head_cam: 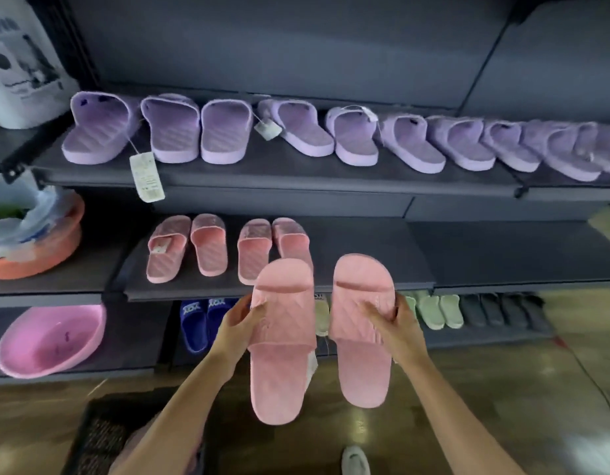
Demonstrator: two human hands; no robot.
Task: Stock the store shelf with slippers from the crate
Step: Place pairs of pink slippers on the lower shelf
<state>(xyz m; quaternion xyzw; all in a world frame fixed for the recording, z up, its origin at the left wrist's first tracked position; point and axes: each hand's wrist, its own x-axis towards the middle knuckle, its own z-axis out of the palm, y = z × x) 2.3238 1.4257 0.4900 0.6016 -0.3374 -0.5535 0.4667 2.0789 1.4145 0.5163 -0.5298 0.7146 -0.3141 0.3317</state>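
Slippers of this pink belong on the middle shelf [365, 248], the dark board at 12 o'clock from your hands. Its bare stretch lies toward 2 o'clock, right of the two pink pairs [228, 248] standing there. The purple row [262, 135] fills the shelf above (leave it alone). The crate [101, 437] sits on the floor at 8 o'clock, only a dark corner in view.

The left slipper [283, 337] and right slipper [361, 330] hang in the air before the shelf's front edge, side by side with a slim gap. Their straps point away from you and their heels toward you, the same way the shelved pairs face. So no turning looks needed: carry both forward and a little toward 1 o'clock, so the left one clears the nearest shelved slipper, which it overlaps in view.

Your left hand [240, 323] grips its slipper at the outer edge by the strap, thumb on the footbed. Your right hand [396, 323] holds the other likewise, fingers curled round the rim. Line the heels up with the neighbours' and let go only once both soles lie flat. Something white, perhaps a tag [312, 368], peeps from under the left slipper; keep it from propping the sole.
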